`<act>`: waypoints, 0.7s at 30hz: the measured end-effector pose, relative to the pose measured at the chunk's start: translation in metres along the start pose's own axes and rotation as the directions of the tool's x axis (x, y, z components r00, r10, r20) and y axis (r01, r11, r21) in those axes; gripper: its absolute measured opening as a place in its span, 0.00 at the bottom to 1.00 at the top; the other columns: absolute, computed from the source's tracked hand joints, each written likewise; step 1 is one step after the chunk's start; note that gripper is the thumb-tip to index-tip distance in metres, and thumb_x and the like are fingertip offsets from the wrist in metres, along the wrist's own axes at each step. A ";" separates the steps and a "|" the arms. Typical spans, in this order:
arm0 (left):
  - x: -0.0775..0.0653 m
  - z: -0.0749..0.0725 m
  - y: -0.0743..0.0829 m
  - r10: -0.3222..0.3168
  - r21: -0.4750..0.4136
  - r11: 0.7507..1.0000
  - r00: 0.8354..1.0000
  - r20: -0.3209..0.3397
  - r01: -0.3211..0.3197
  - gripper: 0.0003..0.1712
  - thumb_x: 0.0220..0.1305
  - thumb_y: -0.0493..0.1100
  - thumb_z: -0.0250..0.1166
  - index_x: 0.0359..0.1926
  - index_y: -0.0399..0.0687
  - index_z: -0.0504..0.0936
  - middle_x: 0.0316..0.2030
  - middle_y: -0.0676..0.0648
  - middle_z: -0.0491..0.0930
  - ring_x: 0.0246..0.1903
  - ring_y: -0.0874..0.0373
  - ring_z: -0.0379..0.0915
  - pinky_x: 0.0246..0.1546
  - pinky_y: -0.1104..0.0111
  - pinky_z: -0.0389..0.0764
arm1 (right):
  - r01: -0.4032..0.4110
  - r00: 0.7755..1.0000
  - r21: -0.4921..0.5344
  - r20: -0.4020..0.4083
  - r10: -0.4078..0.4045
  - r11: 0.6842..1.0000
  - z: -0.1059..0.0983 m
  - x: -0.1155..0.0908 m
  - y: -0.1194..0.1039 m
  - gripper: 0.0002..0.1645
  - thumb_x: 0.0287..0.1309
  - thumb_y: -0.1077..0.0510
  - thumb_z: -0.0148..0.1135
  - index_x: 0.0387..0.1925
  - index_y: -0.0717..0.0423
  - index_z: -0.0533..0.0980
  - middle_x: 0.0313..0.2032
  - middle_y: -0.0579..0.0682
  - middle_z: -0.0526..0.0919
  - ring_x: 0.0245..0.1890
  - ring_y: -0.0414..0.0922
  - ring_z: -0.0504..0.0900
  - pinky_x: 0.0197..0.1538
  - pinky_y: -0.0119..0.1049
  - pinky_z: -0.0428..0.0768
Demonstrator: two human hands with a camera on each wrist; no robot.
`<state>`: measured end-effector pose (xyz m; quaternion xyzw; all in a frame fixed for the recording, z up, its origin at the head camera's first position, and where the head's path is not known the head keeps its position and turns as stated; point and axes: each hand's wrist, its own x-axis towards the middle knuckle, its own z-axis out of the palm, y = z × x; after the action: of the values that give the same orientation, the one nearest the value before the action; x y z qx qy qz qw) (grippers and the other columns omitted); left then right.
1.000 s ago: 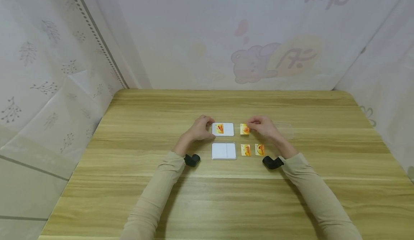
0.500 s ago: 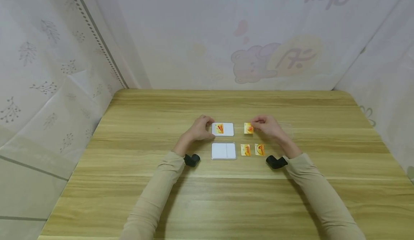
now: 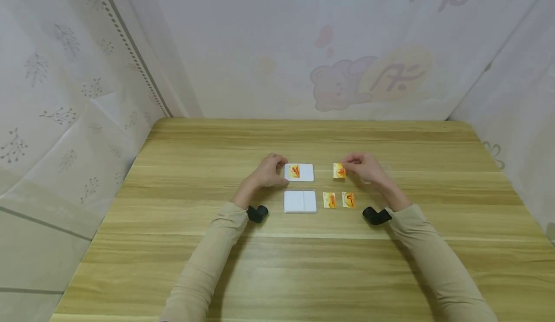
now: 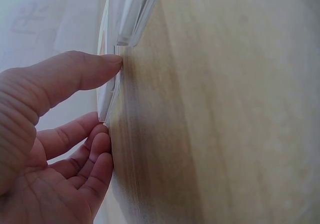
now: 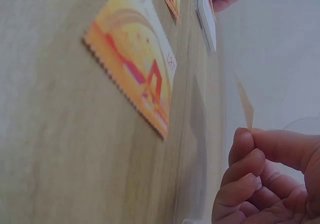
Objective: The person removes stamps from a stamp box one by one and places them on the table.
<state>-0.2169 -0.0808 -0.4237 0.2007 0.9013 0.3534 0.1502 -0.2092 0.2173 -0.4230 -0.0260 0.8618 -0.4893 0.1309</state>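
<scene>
My left hand (image 3: 266, 171) grips the left end of the farther flat case (image 3: 307, 173), thumb at its near edge and fingers at its far edge. The case has a white insert, with an orange-yellow postage stamp (image 3: 294, 171) lying on its left half. In the left wrist view the thumb (image 4: 95, 68) presses along the clear rim. Right of that case, my right hand (image 3: 364, 167) pinches another postage stamp (image 3: 339, 170) by its right edge. The right wrist view shows this stamp (image 5: 246, 106) nearly edge-on between thumb and index fingertip, raised off the table.
A second clear case (image 3: 299, 201) with a white insert lies nearer. To its right, two stamps, one on the left (image 3: 329, 200) and one on the right (image 3: 348, 199), lie flat. A faint transparent sheet (image 3: 386, 168) lies by my right wrist.
My right hand has drawn steadily to the right with the pinched stamp, away from the farther case. My left hand and that case have kept their place.
</scene>
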 end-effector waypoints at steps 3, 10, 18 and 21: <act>0.000 0.000 0.000 -0.002 -0.002 1.000 1.000 0.001 0.002 0.33 0.46 0.35 0.71 0.55 0.30 0.71 0.49 0.37 0.69 0.51 0.46 0.65 0.56 0.61 0.67 | 0.007 1.000 -0.012 -0.007 -0.008 1.000 -0.002 0.000 0.001 0.14 0.62 0.60 0.57 0.42 0.69 0.77 0.29 0.54 0.78 0.23 0.39 0.68 0.20 0.28 0.64; 0.000 0.000 0.000 -0.006 0.013 1.000 1.000 -0.001 0.006 0.32 0.46 0.36 0.71 0.54 0.31 0.72 0.47 0.38 0.69 0.50 0.47 0.64 0.54 0.61 0.68 | 0.035 0.999 -0.053 -0.020 -0.036 0.998 -0.006 -0.002 0.003 0.13 0.62 0.61 0.56 0.41 0.70 0.76 0.27 0.54 0.79 0.24 0.42 0.72 0.24 0.29 0.69; -0.001 0.001 0.002 -0.001 0.012 1.000 1.000 -0.006 0.001 0.32 0.45 0.36 0.71 0.53 0.31 0.72 0.47 0.39 0.70 0.49 0.47 0.65 0.53 0.61 0.68 | 0.023 0.999 -0.108 -0.032 -0.027 0.994 -0.009 -0.003 0.005 0.13 0.61 0.60 0.58 0.40 0.69 0.77 0.30 0.55 0.80 0.27 0.44 0.73 0.25 0.30 0.70; -0.001 0.001 0.002 -0.001 0.012 1.000 1.000 -0.008 0.002 0.32 0.45 0.35 0.72 0.53 0.31 0.72 0.46 0.38 0.70 0.49 0.47 0.65 0.53 0.61 0.68 | 0.046 0.998 -0.147 -0.038 -0.052 0.988 -0.010 -0.003 0.006 0.12 0.61 0.61 0.58 0.39 0.69 0.77 0.30 0.56 0.79 0.27 0.44 0.73 0.26 0.30 0.71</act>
<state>-0.2150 -0.0796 -0.4229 0.1996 0.9041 0.3486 0.1458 -0.2085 0.2290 -0.4231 -0.0463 0.8971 -0.4282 0.0986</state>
